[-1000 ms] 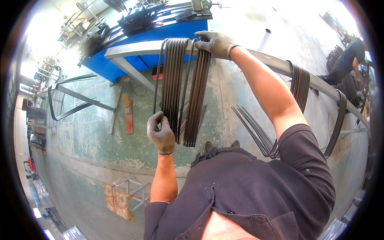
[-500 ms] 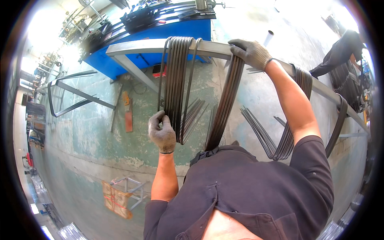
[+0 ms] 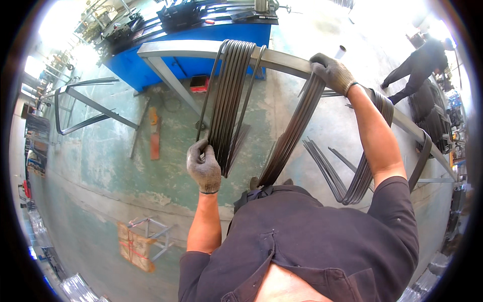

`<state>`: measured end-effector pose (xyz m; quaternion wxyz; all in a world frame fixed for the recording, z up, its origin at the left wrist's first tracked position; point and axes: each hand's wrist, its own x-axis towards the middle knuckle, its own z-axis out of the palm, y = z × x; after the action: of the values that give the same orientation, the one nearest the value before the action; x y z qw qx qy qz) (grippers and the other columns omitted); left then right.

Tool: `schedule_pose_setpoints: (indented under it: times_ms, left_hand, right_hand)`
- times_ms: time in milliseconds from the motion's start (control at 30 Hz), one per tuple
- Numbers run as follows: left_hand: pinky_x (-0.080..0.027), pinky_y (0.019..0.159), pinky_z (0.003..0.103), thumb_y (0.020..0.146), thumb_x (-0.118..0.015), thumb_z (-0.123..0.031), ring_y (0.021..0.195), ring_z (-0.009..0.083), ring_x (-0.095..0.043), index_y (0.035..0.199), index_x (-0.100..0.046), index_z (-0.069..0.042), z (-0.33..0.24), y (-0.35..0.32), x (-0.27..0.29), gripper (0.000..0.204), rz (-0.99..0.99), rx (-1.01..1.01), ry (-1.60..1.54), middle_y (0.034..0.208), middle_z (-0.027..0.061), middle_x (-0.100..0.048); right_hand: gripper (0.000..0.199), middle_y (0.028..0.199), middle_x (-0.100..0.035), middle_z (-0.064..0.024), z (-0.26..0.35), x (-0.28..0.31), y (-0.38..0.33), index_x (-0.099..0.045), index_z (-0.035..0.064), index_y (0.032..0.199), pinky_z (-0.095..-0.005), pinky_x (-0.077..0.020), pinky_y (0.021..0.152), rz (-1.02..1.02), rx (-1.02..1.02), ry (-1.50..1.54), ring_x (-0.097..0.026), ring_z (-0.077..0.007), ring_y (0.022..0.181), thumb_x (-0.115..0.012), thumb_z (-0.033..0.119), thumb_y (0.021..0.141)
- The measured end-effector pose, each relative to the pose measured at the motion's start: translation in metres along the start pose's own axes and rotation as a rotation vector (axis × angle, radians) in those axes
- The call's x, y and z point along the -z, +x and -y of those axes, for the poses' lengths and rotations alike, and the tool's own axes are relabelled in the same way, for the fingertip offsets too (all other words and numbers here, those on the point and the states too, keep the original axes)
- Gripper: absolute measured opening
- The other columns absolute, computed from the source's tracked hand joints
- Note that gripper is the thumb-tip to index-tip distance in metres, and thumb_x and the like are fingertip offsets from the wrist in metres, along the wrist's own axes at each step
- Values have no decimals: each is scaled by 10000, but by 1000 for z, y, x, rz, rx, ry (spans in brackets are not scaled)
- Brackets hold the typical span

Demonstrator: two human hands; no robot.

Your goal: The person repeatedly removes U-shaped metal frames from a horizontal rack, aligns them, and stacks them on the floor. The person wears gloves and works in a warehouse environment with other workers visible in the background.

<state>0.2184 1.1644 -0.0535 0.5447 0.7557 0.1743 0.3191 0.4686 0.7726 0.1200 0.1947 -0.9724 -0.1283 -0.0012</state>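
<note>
A bundle of bent dark metal rods [image 3: 229,95] hangs over a grey metal bar [image 3: 282,61], with a single rod apart on either side. My left hand [image 3: 204,167], in a grey knit glove, is closed at the bundle's lower left, where the leftmost rod runs into its curled fingers. My gloved right hand [image 3: 333,74] grips the top of a second rod bundle [image 3: 294,133] at the bar. That bundle slants down toward my waist. The fingertips of my right hand are partly hidden behind the bar.
More bent rods [image 3: 359,176] hang farther right along the bar. Behind the bar stands a blue workbench [image 3: 201,55] with tools on top. A red box [image 3: 199,84] lies below it. Another person [image 3: 420,68] bends over at the far right. A wrapped package [image 3: 135,246] sits lower left.
My right hand and the second bundle's top have shifted right along the bar, closer to the rods there. My left hand keeps its grip low on the first bundle. The view has turned slightly.
</note>
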Motion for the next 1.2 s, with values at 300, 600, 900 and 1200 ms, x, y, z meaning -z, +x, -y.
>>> schedule_pose_setpoints:
  times_ms: [300, 600, 900, 1200]
  left_hand:
    - [-556, 945, 297, 1062, -732, 23, 1027, 146, -673, 1217, -790, 18, -10, -7, 9, 166, 33, -21, 12, 1129, 45, -761]
    - [-564, 872, 312, 1026, -748, 40, 1002, 184, -698, 1183, -799, 10, -12, -41, 34, 167, -43, 80, 7, 1138, 80, -765]
    - [-581, 917, 321, 1017, -757, 66, 1023, 188, -711, 1189, -797, 12, -53, -28, 24, 184, 18, -41, -49, 1145, 88, -762]
    - [-594, 988, 343, 1023, -748, -5, 1097, 210, -740, 1253, -788, 2, -106, 9, -53, 234, 305, -432, 101, 1173, 118, -785]
  right_hand:
    - [570, 1487, -762, -202, 129, -51, 76, -661, 96, 1591, -456, -536, 1218, -57, 162, 148, -714, -375, 1394, -666, 448, 1142]
    - [738, 1516, -757, -177, 156, -68, 97, -683, 91, 1595, -418, -548, 1204, 44, 106, 162, -722, -333, 1396, -795, 570, 1045]
    - [769, 1520, -752, -187, 114, -53, 81, -663, 67, 1606, -429, -548, 1213, 38, 129, 81, -720, -350, 1395, -788, 578, 1046]
    - [729, 1585, -708, -170, 75, -24, 47, -650, 128, 1632, -462, -501, 1263, 81, 99, -44, -662, -365, 1469, -735, 590, 1075]
